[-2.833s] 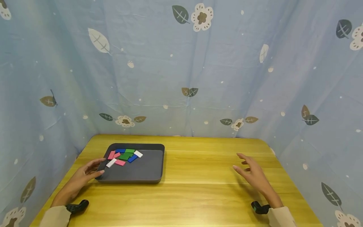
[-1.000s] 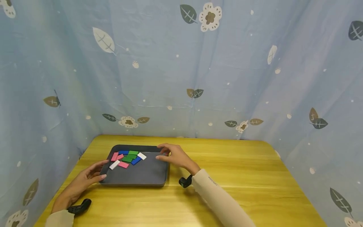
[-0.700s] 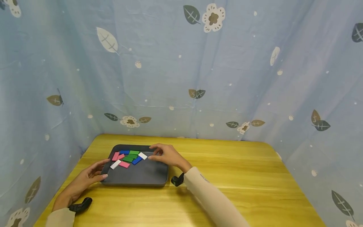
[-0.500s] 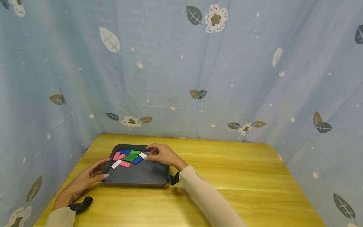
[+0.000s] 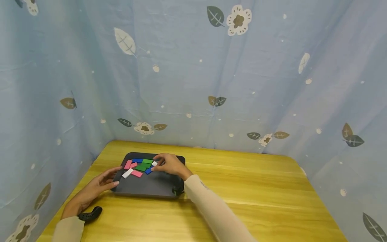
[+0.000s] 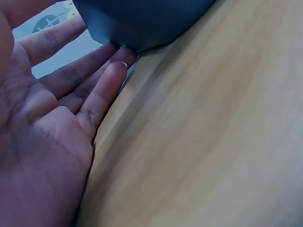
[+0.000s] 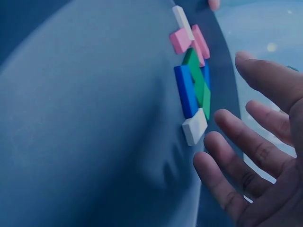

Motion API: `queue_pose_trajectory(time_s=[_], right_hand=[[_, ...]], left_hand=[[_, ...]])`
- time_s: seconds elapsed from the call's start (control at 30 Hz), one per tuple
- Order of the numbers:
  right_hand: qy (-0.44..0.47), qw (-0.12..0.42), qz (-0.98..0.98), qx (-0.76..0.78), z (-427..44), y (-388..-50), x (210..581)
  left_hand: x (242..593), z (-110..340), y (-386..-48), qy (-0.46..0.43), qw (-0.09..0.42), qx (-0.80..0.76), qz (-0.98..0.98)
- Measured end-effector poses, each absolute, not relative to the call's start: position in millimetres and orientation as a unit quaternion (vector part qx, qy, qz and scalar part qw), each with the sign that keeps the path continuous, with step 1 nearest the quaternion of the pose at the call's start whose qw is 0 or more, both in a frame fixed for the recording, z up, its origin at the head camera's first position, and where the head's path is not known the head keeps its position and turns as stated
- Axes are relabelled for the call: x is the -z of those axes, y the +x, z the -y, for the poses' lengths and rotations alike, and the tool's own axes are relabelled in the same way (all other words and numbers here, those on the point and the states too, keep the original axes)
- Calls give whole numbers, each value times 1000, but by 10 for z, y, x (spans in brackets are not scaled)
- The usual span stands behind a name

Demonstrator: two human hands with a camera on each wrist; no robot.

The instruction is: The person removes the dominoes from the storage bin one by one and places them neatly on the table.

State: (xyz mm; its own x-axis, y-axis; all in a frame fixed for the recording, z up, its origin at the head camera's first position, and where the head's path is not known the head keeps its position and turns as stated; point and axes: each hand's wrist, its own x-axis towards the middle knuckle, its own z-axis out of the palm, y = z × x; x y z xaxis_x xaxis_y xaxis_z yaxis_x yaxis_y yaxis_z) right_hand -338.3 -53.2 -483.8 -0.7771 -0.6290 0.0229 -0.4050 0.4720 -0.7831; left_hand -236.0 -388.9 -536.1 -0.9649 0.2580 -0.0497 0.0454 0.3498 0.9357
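A dark grey tray (image 5: 145,187) holds several small flat rectangular blocks at its far left. Among them are a green block (image 5: 141,167), a pink block (image 5: 137,173), a blue block (image 5: 148,171) and a white block (image 5: 154,163). My left hand (image 5: 96,188) touches the tray's left wall with spread, fairly straight fingers; in the left wrist view several fingertips reach its dark underside. Over the blocks hovers my right hand (image 5: 170,164), thumb and forefinger apart beside the white and blue blocks. In the right wrist view that white block (image 7: 194,127) lies free of the loosely bent fingers.
The tray stands on a yellow wood-grain table (image 5: 235,195), left of its middle. A pale blue patterned curtain (image 5: 193,80) surrounds the table's back and sides. Each wrist carries a black device; the left one (image 5: 90,214) sits above the tabletop near the sleeve.
From the table's right side, my right hand has come left, over the tray to the blocks. My left hand stays at the tray's left side. The whole view has shifted slightly.
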Motion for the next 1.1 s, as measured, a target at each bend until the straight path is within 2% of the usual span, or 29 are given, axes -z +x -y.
queue_pose_trajectory(time_s=[0.23,0.6,0.8,1.1], right_hand=[[-293,114,-876,367,667,-3370,4880],[-205,68,-931,295,667,-3389,4957],[-237,83,-916,314,643,-3415,4982],[-239,99,-920,296,629,-3490,5038]], left_hand=[[5369,3880,-2354,82,91,-563,-818],[5366,3897,-2359,82,80,-566,-817],[5370,3926,-2344,82,78,-565,-818],[5396,3893,-2358,84,89,-580,-805]])
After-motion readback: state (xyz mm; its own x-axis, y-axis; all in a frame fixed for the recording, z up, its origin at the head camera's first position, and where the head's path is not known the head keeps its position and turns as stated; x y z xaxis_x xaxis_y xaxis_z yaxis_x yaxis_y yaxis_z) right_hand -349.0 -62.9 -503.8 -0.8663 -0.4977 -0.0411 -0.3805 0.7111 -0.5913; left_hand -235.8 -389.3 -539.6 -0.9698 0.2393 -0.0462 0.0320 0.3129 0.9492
